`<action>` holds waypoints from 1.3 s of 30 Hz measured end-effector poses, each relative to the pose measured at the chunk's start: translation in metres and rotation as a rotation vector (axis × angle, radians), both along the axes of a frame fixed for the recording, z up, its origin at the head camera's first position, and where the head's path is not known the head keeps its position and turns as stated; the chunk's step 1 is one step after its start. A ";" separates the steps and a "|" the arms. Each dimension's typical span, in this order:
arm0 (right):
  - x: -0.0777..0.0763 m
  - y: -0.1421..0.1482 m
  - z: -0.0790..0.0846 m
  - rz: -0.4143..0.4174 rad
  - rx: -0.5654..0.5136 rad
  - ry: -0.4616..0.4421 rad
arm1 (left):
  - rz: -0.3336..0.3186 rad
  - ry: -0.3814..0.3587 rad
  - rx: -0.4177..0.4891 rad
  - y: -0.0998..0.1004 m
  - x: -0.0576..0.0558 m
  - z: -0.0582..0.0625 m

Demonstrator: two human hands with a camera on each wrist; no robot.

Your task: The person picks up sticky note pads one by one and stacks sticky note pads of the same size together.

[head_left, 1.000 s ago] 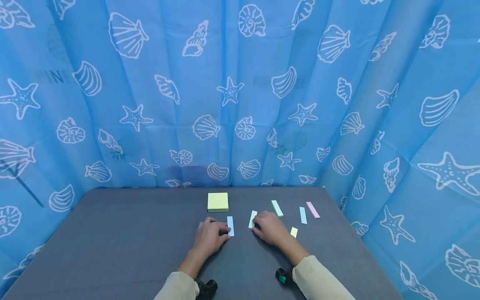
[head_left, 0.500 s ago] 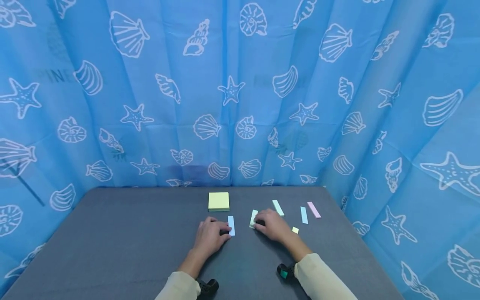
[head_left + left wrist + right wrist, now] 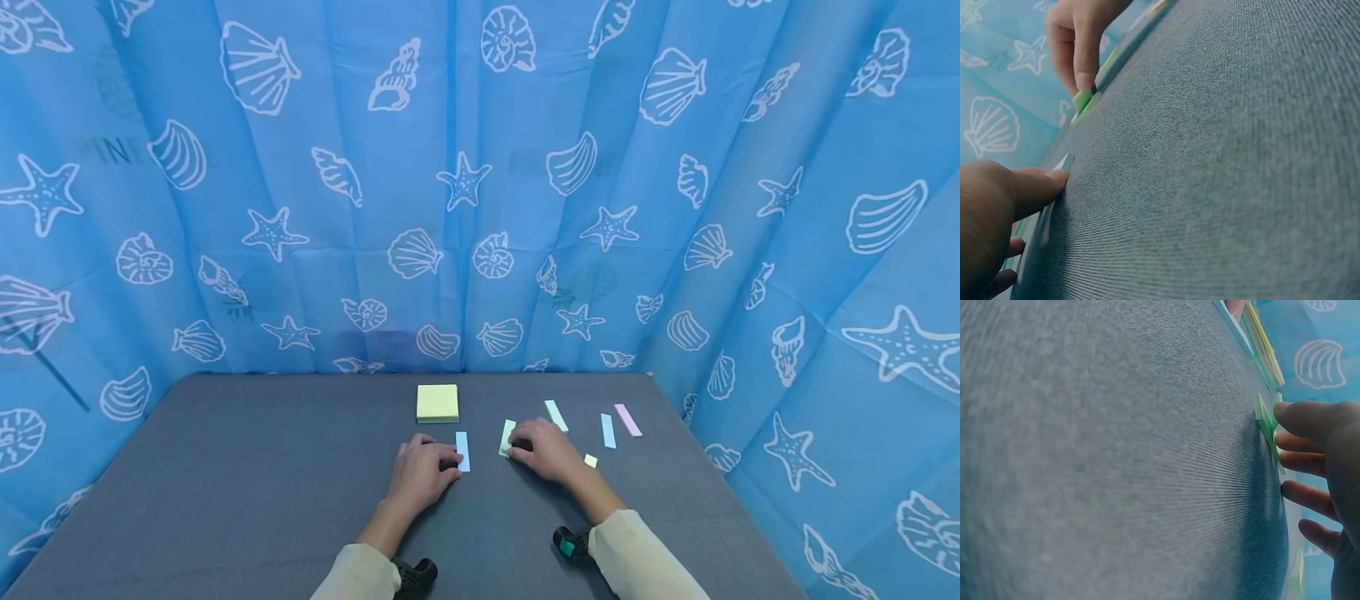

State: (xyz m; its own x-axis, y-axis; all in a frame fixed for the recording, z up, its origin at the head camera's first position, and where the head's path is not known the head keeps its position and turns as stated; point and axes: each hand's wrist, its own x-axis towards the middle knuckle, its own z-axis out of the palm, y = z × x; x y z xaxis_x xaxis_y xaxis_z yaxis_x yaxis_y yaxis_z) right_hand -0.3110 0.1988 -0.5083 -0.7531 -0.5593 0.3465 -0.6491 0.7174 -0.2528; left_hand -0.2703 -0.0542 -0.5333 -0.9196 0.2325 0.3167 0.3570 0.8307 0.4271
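Observation:
My left hand (image 3: 417, 477) rests on the table at the near left side of a pale blue strip of sticky notes (image 3: 462, 446). Thumb and fingers hold that strip near its lower end; the thumb lies on its end in the left wrist view. A pale green strip of sticky notes (image 3: 506, 435) lies to the right, under my right hand (image 3: 546, 452). In the left wrist view the right thumb and finger pinch a green sheet (image 3: 1082, 101) bent up from the strip. The right wrist view shows the green notes (image 3: 1265, 425) splayed apart at the thumb tip.
A square yellow sticky-note pad (image 3: 437, 403) sits behind the blue strip. To the right lie another green strip (image 3: 556, 415), a light blue strip (image 3: 607, 431) and a pink strip (image 3: 628, 420). A yellow piece (image 3: 591, 460) shows partly behind the right forearm. A shell-patterned curtain (image 3: 465, 208) hangs behind the grey table.
My right hand has shifted slightly at the green strip, its thumb drawn closer to the strip, and its forearm covers more of the yellow piece. My left hand stays at the blue strip.

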 end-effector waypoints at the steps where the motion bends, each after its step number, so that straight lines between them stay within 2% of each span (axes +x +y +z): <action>1: 0.000 0.000 0.000 -0.003 0.002 -0.002 | 0.000 0.000 0.000 0.000 0.000 0.000; 5: 0.002 -0.001 0.001 -0.006 0.011 -0.001 | -0.001 -0.004 0.000 0.000 0.000 0.001; 10: 0.002 -0.002 0.002 -0.044 -0.020 -0.044 | -0.003 -0.015 0.010 0.000 0.001 0.001; 16: -0.005 -0.004 0.000 -0.170 -0.050 -0.059 | -0.003 -0.016 0.013 0.000 0.001 0.001; 20: -0.010 -0.005 -0.003 -0.253 -0.007 -0.087 | -0.001 -0.022 0.012 0.001 0.001 0.001; 24: -0.012 -0.006 -0.005 -0.297 0.019 -0.139 | 0.002 -0.035 0.013 0.001 0.001 0.000; 39: -0.011 -0.017 -0.011 -0.301 -0.235 -0.162 | 0.007 -0.033 0.039 0.000 0.003 0.002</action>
State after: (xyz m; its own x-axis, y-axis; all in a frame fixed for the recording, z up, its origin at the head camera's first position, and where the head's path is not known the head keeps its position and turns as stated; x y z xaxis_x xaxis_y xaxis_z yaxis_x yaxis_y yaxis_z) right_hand -0.3222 0.1819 -0.5189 -0.9263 -0.2258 0.3016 -0.3574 0.7798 -0.5140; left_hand -0.2676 -0.0539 -0.5312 -0.9312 0.2143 0.2947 0.3366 0.8156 0.4706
